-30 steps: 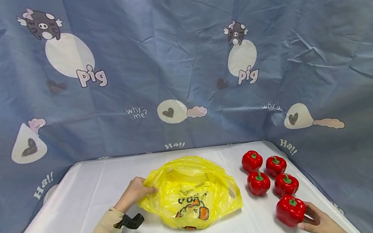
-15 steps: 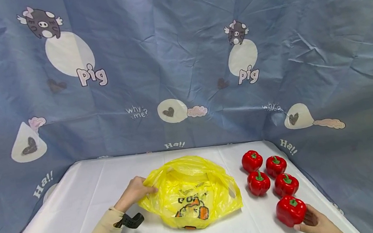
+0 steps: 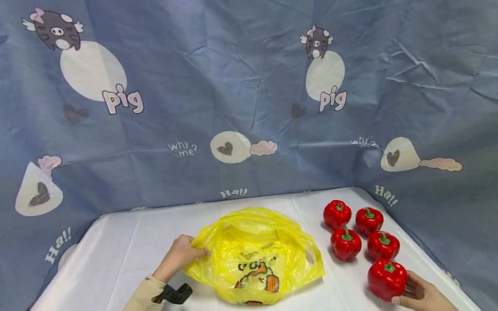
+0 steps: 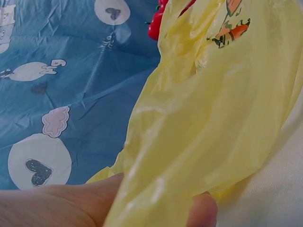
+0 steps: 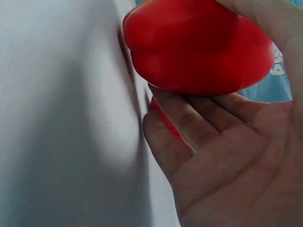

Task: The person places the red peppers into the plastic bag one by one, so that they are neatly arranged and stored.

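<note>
A yellow plastic bag (image 3: 254, 258) with a black and orange print lies in the middle of the table, its mouth spread towards me. My left hand (image 3: 182, 257) pinches the left edge of its rim; in the left wrist view the thumb (image 4: 202, 210) lies over the film and part of the hand is hidden behind it. At the near right, my right hand (image 3: 422, 295) holds a red bell pepper (image 3: 387, 279) with a green stem. The right wrist view has fingers along one side of this pepper (image 5: 199, 47) and the thumb on the other.
Several more red bell peppers stand close together just beyond the held one, such as the nearer left one (image 3: 346, 243) and the far one (image 3: 337, 214). A white cloth covers the table (image 3: 121, 254). Behind hangs a blue patterned curtain (image 3: 240, 84).
My right thumb has moved slightly left along the near side of the pepper, and the fingers have closed in on it. The left hand and the bag are practically still.
</note>
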A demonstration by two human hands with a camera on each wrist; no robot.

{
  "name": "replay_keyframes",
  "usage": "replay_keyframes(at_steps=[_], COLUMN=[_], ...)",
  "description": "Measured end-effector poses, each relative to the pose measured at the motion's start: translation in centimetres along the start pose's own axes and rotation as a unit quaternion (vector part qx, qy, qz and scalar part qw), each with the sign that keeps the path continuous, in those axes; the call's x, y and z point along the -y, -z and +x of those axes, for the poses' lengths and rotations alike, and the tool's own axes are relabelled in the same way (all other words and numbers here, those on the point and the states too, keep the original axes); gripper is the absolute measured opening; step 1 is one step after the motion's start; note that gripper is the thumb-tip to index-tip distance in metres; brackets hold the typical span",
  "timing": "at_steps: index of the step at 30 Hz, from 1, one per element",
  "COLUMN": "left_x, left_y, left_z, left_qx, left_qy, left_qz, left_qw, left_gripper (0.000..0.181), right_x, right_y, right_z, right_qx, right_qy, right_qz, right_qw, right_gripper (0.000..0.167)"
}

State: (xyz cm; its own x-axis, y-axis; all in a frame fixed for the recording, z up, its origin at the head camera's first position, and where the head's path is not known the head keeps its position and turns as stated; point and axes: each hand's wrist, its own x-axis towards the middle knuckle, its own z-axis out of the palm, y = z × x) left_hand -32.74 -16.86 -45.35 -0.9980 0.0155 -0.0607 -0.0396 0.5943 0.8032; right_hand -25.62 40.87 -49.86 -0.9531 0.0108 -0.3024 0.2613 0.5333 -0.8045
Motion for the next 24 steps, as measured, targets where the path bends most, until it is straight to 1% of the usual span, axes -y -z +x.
replay_keyframes(at_steps=[4,7,11,13,15,18,20,24], left_x=[-0.1,-0.2,-0.2,-0.2,-0.2,-0.2,-0.2,-0.2], left_y=[0.1,0.2,0.2,0.2,0.1,0.1,0.0,0.1], left_z=[0.0,-0.1,-0.1,-0.1,-0.1,0.0,0.0,-0.1], left_qx=[0.000,0.001,0.000,-0.001,-0.004,-0.004,-0.005,-0.005], left_qy=[-0.004,-0.003,-0.003,-0.006,-0.004,-0.002,0.000,0.002], left_qz=[0.002,0.002,0.004,0.007,0.008,0.009,0.010,0.011], left_qw=[1.0000,1.0000,1.0000,1.0000,1.0000,0.9999,0.9999,0.9999], left_gripper=[0.019,0.019,0.020,0.020,0.020,0.020,0.020,0.020], right_x=[0.8,1.7,2.9,3.3,3.5,4.1,4.6,6.1], right_y=[0.3,0.5,0.8,0.9,0.9,0.8,0.6,0.5], right_z=[-0.4,-0.8,-1.1,-1.1,-1.1,-0.9,-0.8,-0.4], right_qx=[-0.002,-0.004,-0.005,-0.006,-0.007,-0.009,-0.002,0.017], right_qy=[-0.004,0.001,0.024,0.033,0.050,0.085,0.109,0.120], right_qz=[0.007,-0.004,-0.025,-0.025,-0.023,-0.001,0.012,0.025], right_qw=[1.0000,1.0000,0.9994,0.9991,0.9984,0.9964,0.9939,0.9923], right_gripper=[0.089,0.090,0.088,0.086,0.085,0.081,0.080,0.079])
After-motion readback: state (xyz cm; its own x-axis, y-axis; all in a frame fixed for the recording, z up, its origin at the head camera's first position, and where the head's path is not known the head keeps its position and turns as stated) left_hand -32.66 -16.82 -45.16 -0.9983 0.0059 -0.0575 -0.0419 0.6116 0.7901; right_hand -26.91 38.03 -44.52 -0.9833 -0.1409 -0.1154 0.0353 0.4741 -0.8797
